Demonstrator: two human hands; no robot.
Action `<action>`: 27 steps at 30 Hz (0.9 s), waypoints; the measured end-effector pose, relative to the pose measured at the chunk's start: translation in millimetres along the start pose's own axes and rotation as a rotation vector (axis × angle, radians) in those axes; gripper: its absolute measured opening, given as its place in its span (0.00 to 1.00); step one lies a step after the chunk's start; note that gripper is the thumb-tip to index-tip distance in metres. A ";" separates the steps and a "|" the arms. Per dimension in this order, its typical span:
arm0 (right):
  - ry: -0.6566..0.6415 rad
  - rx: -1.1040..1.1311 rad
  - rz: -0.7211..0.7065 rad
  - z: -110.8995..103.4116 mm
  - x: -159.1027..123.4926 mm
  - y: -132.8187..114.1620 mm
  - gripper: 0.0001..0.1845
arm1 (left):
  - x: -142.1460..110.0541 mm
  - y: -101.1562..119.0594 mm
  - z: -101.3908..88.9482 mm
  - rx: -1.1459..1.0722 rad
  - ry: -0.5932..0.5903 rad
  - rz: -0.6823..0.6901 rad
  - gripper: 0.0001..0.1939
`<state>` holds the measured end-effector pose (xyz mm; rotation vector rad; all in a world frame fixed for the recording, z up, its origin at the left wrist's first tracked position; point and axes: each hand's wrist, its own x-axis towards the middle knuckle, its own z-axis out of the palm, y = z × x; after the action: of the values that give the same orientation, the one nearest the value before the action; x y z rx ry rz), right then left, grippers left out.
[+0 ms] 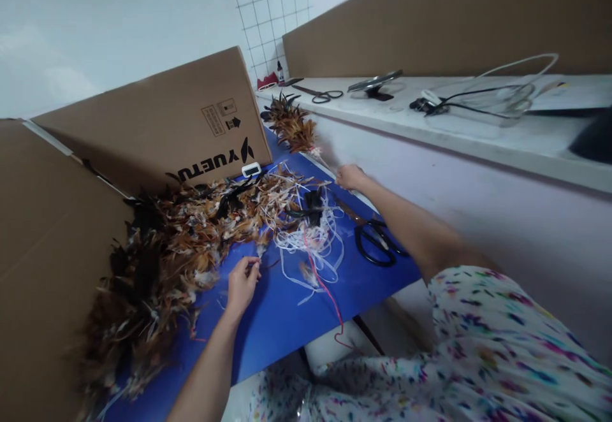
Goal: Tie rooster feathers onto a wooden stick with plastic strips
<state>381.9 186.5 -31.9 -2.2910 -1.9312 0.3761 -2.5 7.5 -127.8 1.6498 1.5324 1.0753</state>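
My left hand (243, 285) is low over the blue table, its thumb and fingers pinched at the fluffy base of a brown feather (261, 243) beside the heap. My right hand (350, 177) is closed at the table's far right edge. A thin strand runs from its fingers to the tied end of a bunch of brown and black feathers (291, 123), which lies by the shelf. Loose feathers (191, 224) form a long heap along the cardboard. Between my hands lies a tangle of white ribbon (310, 238) with a red string (329, 294) across it.
Black-handled scissors (377, 243) lie near the table's right edge. Cardboard panels (157, 116) wall the left and back, with a small white digital device (251, 169) before them. On the white shelf (363, 113) are more scissors (325, 95), a phone on a stand (375, 82) and cables (478, 106).
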 end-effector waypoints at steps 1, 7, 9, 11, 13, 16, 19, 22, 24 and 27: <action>-0.019 0.011 -0.004 1.3 4.9 -0.3 0.11 | 0.1 -0.6 0.0 0.016 -0.005 0.002 0.13; -0.110 0.076 0.010 9.7 33.3 2.8 0.07 | 0.5 -2.6 -0.6 0.098 -0.029 0.024 0.15; -0.133 0.086 0.025 13.1 40.8 3.0 0.08 | 0.5 -2.8 -0.8 0.117 -0.030 0.022 0.15; -0.158 0.088 0.035 16.7 46.2 2.1 0.09 | 0.5 -3.0 -0.6 0.129 -0.026 0.021 0.15; -0.178 0.079 0.041 19.5 49.8 0.7 0.10 | 0.6 -3.1 -0.2 0.134 -0.020 0.023 0.15; -0.194 0.047 0.041 20.7 53.1 -1.6 0.11 | 0.6 -3.1 0.2 0.141 -0.013 0.021 0.14; -0.205 0.004 0.036 18.1 54.8 -3.7 0.12 | 0.3 -3.1 0.2 0.145 -0.018 0.020 0.14; -0.204 -0.050 0.025 14.0 53.4 -4.8 0.12 | -0.6 -3.0 0.0 0.150 -0.023 0.025 0.14; -0.197 -0.093 0.009 11.1 49.5 -4.2 0.12 | -1.4 -2.9 -0.1 0.156 -0.025 0.030 0.14; -0.182 -0.155 -0.028 6.8 39.1 -1.4 0.11 | -2.2 -3.1 0.1 0.157 -0.029 0.040 0.14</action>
<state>384.7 224.7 -42.5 -2.3963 -2.1467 0.4619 -3.8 5.7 -130.9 1.8009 1.6060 0.9675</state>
